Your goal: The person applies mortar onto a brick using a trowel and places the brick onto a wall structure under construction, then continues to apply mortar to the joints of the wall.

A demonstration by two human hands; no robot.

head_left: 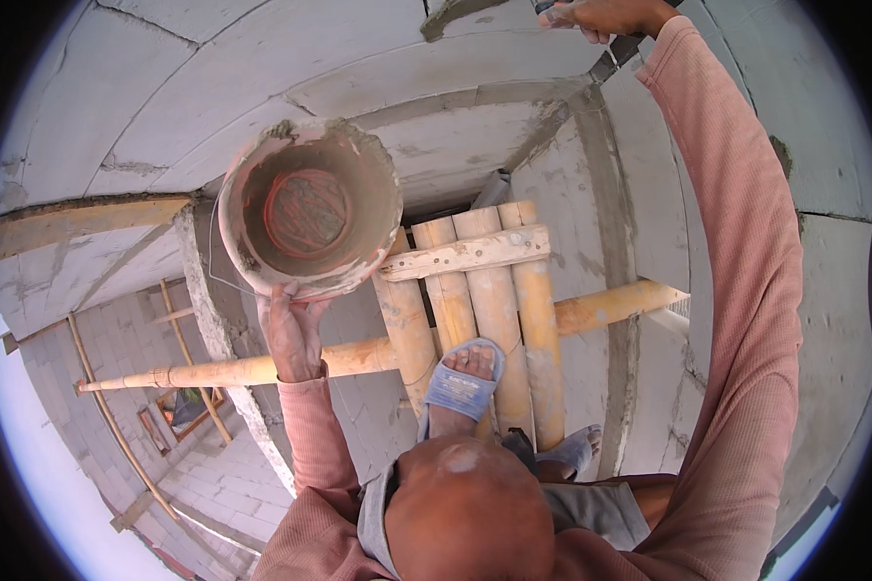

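My left hand [294, 334] grips the near rim of a round bucket [252, 223], which is tipped so its inside shows. Grey mortar crusts the bucket's rim, and a thin layer with reddish streaks lies at its bottom. A thin wire handle [213, 242] hangs at its left side. High at the upper right, my right hand [610, 15] is closed beside the block wall [513, 48]. Its fingers are around a small dark-and-blue piece, mostly cut off by the top edge; its kind cannot be made out.
Under my sandalled feet is a platform of bamboo poles [494, 300] tied by a nailed wooden crosspiece [465, 254]. A long bamboo pole [213, 372] runs crosswise beneath it. Block walls stand ahead and at right. At lower left, a drop opens to a lower area with thin poles [116, 416].
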